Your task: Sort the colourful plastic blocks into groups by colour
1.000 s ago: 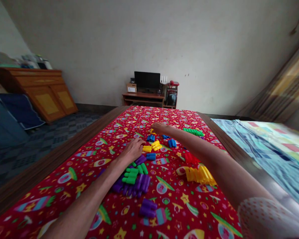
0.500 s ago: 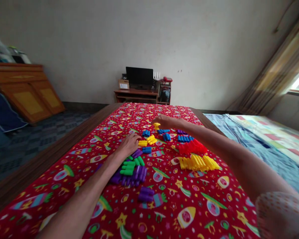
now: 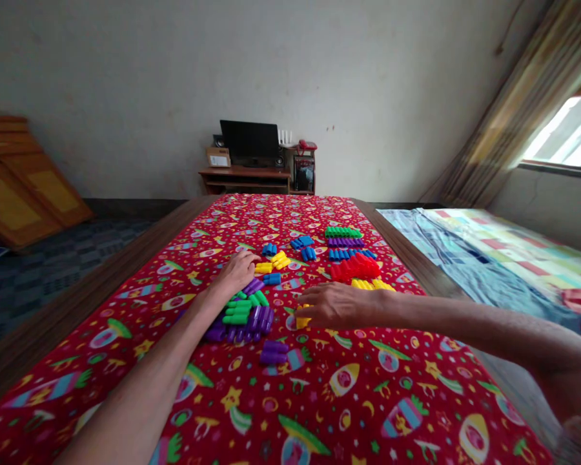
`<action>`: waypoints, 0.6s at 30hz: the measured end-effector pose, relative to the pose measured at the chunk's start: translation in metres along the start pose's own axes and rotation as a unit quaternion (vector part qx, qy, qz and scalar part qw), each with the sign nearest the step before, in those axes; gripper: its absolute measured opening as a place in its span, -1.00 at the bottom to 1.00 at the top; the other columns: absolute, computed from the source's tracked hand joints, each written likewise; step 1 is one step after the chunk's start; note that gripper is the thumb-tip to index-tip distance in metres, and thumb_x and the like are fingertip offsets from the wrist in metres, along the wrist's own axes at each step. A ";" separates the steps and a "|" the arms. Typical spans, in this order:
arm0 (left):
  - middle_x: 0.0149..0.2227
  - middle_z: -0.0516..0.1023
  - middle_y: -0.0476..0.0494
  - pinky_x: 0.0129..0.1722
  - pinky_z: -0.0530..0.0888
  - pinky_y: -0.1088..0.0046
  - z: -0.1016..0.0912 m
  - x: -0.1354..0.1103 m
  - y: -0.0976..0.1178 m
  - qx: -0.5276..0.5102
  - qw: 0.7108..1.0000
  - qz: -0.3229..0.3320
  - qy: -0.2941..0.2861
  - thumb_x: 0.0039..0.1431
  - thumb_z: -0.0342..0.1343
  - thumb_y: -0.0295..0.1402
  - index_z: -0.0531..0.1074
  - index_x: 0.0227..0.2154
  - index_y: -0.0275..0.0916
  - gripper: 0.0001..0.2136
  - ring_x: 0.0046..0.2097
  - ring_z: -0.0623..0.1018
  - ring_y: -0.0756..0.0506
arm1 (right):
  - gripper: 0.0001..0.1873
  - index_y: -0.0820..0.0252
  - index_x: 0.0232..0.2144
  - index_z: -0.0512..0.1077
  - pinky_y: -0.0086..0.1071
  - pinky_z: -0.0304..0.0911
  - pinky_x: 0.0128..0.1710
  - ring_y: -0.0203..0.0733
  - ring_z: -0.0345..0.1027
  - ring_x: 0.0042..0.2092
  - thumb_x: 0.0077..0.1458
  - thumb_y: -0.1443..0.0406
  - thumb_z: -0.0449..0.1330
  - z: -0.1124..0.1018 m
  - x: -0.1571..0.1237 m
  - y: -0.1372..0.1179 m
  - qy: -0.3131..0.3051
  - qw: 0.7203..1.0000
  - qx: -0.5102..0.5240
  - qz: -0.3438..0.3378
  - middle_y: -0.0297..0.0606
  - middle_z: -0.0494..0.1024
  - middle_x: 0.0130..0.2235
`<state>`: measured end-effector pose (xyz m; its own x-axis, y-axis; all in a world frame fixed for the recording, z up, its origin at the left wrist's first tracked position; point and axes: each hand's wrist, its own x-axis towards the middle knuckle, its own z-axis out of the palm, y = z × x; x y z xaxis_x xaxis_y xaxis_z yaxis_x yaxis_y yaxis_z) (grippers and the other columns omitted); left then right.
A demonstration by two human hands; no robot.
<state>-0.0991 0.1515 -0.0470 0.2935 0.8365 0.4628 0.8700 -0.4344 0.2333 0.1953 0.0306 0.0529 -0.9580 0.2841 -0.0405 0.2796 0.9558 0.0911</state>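
My right hand [image 3: 339, 305] lies low over the red patterned tablecloth [image 3: 392, 400], fingers closed round a small yellow block [image 3: 302, 319] that rests on or just above the cloth. A row of yellow blocks [image 3: 372, 284] shows partly behind that hand. My left hand [image 3: 237, 272] rests on a loose heap of green blocks [image 3: 242, 310] and purple blocks [image 3: 244, 330], fingers curled, with nothing visibly held. Beyond lie red blocks [image 3: 356, 268], blue blocks [image 3: 351, 254], a purple row [image 3: 345, 242] and a green row [image 3: 343, 232]. Loose yellow pieces [image 3: 272, 263] and blue pieces [image 3: 303, 245] sit near the left hand.
A lone purple block [image 3: 274, 353] lies near the table's middle. A wooden table edge [image 3: 101, 284] borders the cloth. A bed with a striped sheet [image 3: 489, 258] stands right, a wooden cabinet [image 3: 24, 194] left, a desk with a monitor [image 3: 249, 143] at the wall.
My right hand picked a yellow block from the far loose pieces and drew back to the near side of the yellow row. The camera turned right. The left hand stayed put.
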 end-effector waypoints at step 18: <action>-0.22 0.56 -0.21 0.06 0.45 0.21 -0.001 0.006 0.001 0.005 1.000 -0.001 -0.007 0.03 -0.11 -0.43 0.55 -0.29 -0.23 -0.67 -0.10 0.49 -0.19 | -0.77 0.30 -0.06 0.39 -0.30 0.31 -0.04 -0.17 0.37 -0.05 0.23 0.37 0.11 0.018 -0.021 -0.021 0.044 0.995 0.094 0.012 -0.11 0.54 -0.16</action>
<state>-0.0974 0.1554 -0.0430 0.2973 0.8424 0.4495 0.8747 -0.4290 0.2255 0.2103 0.0059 0.0341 -0.9506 0.3069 0.0474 0.3014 0.9486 -0.0968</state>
